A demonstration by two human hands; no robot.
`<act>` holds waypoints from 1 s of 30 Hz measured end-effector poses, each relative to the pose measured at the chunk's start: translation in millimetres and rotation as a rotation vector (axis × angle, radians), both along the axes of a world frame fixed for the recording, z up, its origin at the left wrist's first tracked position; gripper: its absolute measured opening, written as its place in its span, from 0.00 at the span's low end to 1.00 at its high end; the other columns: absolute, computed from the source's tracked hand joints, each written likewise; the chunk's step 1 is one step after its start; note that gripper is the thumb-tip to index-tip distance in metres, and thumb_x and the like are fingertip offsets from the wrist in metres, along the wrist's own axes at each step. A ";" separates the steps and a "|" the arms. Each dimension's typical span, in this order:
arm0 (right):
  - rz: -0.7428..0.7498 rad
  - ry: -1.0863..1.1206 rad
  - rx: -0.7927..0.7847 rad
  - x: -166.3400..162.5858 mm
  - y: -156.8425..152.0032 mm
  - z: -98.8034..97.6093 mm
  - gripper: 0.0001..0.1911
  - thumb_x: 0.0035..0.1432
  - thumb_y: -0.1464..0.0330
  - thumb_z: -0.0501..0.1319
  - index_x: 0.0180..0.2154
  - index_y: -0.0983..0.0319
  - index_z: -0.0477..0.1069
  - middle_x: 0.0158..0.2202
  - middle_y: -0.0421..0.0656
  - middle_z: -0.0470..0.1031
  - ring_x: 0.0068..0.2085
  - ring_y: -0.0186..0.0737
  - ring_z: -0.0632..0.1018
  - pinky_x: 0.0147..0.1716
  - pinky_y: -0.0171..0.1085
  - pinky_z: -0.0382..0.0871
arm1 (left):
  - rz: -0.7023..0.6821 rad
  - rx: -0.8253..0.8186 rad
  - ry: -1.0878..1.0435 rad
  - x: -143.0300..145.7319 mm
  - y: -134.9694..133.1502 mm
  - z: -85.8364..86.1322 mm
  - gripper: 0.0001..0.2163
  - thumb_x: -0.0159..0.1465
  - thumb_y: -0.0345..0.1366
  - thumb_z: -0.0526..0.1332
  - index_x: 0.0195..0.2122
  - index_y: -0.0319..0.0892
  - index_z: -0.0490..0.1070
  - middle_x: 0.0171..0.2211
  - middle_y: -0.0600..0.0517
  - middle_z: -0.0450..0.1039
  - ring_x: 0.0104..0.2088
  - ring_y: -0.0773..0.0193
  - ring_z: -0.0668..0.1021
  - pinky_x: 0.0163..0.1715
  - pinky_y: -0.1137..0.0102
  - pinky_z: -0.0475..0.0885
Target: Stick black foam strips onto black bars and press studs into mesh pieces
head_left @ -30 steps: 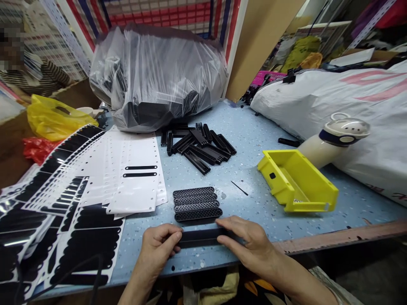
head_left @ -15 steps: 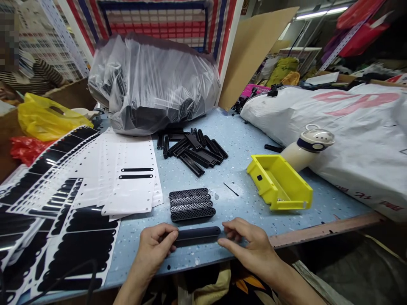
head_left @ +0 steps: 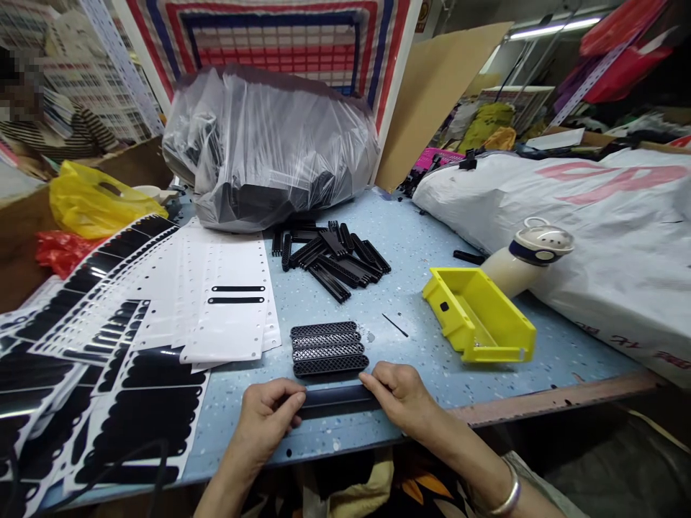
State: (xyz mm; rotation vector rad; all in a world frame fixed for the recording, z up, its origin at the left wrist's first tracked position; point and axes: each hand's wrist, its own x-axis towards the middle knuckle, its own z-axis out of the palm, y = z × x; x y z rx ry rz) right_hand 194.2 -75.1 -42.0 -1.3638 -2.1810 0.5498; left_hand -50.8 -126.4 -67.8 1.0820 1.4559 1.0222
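Observation:
A long, flat black strip with rounded ends [head_left: 340,398] lies crosswise near the table's front edge. My left hand [head_left: 270,414] pinches its left end between thumb and fingers. At the other end, my right hand [head_left: 402,396] has thumb and fingers closed on the strip, hiding its tip. Just beyond the strip, several black bars with a lattice pattern [head_left: 328,350] sit side by side in a row. A loose pile of similar black bars [head_left: 335,259] lies farther back. To the left are white sheets [head_left: 227,334] and sheets of black adhesive-looking strips [head_left: 145,410].
An open yellow bin [head_left: 480,345] stands at the right, beside a tilted cream bottle [head_left: 510,266] against a large white sack [head_left: 594,237]. A full translucent bag [head_left: 270,144] fills the back. A thin dark stick [head_left: 395,324] lies mid-table. Another person [head_left: 80,137] is far left.
My right hand has moved in from beside the strip and closed on its right end. My left hand keeps its grip. The whole view has shifted slightly.

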 end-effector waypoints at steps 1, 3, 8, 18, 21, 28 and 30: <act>-0.008 0.001 0.006 0.5 0.1 0.7 0.27 0.68 0.58 0.49 0.17 0.59 0.58 0.16 0.38 0.65 0.19 0.33 0.66 0.21 0.34 0.59 | -0.007 0.004 0.003 0.0 0.3 0.5 0.13 0.55 0.46 0.65 0.29 0.40 0.81 0.21 0.50 0.77 0.19 0.64 0.78 0.15 0.77 0.67; -0.004 0.030 0.009 0.6 -0.6 3.1 0.26 0.68 0.58 0.48 0.19 0.59 0.64 0.17 0.39 0.68 0.21 0.34 0.69 0.23 0.34 0.63 | -0.021 0.022 0.010 0.1 1.1 3.8 0.13 0.55 0.45 0.64 0.29 0.40 0.80 0.21 0.51 0.76 0.19 0.64 0.77 0.15 0.77 0.66; 0.092 0.057 -0.028 -8.3 -6.5 8.3 0.17 0.60 0.56 0.62 0.26 0.60 0.75 0.24 0.41 0.74 0.26 0.36 0.74 0.26 0.34 0.67 | -0.100 0.067 0.027 1.2 2.3 21.2 0.11 0.54 0.42 0.63 0.26 0.40 0.79 0.19 0.52 0.74 0.18 0.66 0.74 0.19 0.75 0.67; 0.106 -0.129 0.157 -22.4 -5.8 0.5 0.31 0.70 0.56 0.45 0.16 0.59 0.63 0.18 0.40 0.67 0.20 0.34 0.69 0.22 0.34 0.60 | -0.086 0.120 0.041 3.7 1.7 18.1 0.11 0.55 0.40 0.60 0.26 0.39 0.78 0.17 0.53 0.72 0.17 0.66 0.74 0.19 0.74 0.65; 0.089 -0.169 0.196 -20.1 -8.2 5.6 0.29 0.71 0.59 0.45 0.20 0.59 0.67 0.19 0.41 0.70 0.21 0.36 0.71 0.23 0.36 0.61 | -0.095 0.136 0.052 3.6 1.5 16.1 0.11 0.56 0.40 0.60 0.26 0.40 0.78 0.17 0.54 0.72 0.17 0.66 0.74 0.19 0.74 0.65; 0.191 -0.079 0.152 -39.1 -16.9 13.9 0.18 0.66 0.60 0.56 0.27 0.60 0.75 0.25 0.43 0.76 0.29 0.39 0.76 0.30 0.36 0.67 | -0.117 0.163 0.061 1.0 0.6 17.8 0.10 0.56 0.39 0.59 0.27 0.40 0.79 0.18 0.53 0.73 0.18 0.65 0.74 0.20 0.74 0.66; 0.183 -0.055 0.117 -46.4 -15.8 9.1 0.19 0.65 0.61 0.58 0.23 0.60 0.72 0.23 0.42 0.74 0.27 0.37 0.75 0.27 0.35 0.65 | -0.110 0.158 0.037 0.8 0.8 17.7 0.10 0.55 0.39 0.61 0.27 0.41 0.79 0.17 0.53 0.73 0.17 0.65 0.73 0.19 0.74 0.66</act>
